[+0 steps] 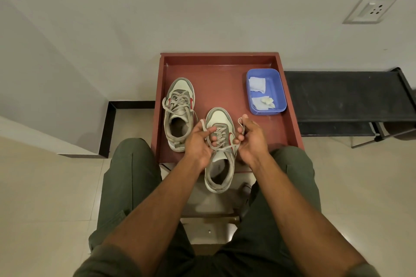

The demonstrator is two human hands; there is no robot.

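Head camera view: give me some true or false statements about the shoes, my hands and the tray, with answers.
1. The left hand and the right hand each hold a lace loop of the nearer shoe. True.
2. The other shoe lies on the floor. False: it lies in the red tray.
3. The blue container holds white pieces. True.
4. The blue container sits at the tray's left edge. False: its right edge.

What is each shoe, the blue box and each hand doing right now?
Near shoe: laces held in both hands.
Far shoe: laces loose, untouched.
Blue box: open, cloths inside.
Left hand: holds a lace loop.
Right hand: pinches a lace loop.
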